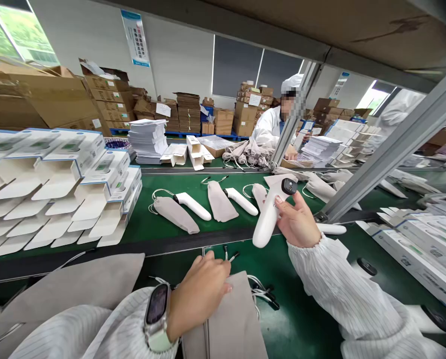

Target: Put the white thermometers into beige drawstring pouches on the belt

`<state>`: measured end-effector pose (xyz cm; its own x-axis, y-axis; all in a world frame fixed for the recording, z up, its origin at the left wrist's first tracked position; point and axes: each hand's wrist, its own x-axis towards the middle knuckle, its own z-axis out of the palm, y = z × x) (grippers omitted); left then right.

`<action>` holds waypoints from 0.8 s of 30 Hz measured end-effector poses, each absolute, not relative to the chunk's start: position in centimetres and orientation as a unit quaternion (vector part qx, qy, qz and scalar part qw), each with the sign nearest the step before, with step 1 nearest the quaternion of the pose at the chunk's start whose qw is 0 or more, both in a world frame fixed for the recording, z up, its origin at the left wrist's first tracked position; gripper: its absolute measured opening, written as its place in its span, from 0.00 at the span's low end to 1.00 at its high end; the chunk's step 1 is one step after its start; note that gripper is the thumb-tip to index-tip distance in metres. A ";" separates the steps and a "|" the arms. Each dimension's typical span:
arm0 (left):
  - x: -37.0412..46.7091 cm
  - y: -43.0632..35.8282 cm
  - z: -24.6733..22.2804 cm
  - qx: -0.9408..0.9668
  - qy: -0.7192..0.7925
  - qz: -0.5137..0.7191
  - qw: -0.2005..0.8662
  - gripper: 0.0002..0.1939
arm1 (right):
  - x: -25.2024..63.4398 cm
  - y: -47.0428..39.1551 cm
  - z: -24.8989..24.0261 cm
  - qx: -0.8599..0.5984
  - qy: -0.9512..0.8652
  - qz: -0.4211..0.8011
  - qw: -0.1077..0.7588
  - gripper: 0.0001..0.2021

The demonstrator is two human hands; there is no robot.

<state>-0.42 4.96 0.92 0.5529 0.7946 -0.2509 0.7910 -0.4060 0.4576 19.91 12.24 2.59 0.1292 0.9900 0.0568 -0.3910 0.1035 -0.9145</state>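
Note:
My right hand (298,222) is closed round a white handheld thermometer (267,219) with a black sensor head, held up over the bench with its head end upward. My left hand (202,289), wearing a watch, bends its fingers over the top of a grey drawstring pouch (238,319); the fingertips are partly hidden. That pouch lies on others in a stack, white cords with black ends (264,294) spilling out beside it. Beyond, on the green belt, a grey pouch (176,214) lies beside a white thermometer (195,205), and another pouch (221,202) beside another thermometer (241,201).
Open white boxes (77,174) are stacked at left, with more boxes (421,249) at right. A metal post (380,149) slants across the right side. Behind the belt are paper stacks (147,142), a pile of pouches (251,152) and a co-worker in white (266,127).

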 end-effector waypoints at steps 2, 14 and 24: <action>0.1 4.3 1.7 0.836 0.481 0.015 0.264 0.10 | 19.1 11.4 2.8 -0.384 -0.369 0.576 0.620 0.22; 0.3 4.1 3.2 0.780 0.487 0.223 0.323 0.12 | 17.5 8.8 2.7 -0.340 -0.497 0.694 0.393 0.14; -2.6 4.9 6.4 0.793 0.487 0.116 0.348 0.15 | 21.7 9.6 2.3 -0.478 -0.624 0.476 0.394 0.26</action>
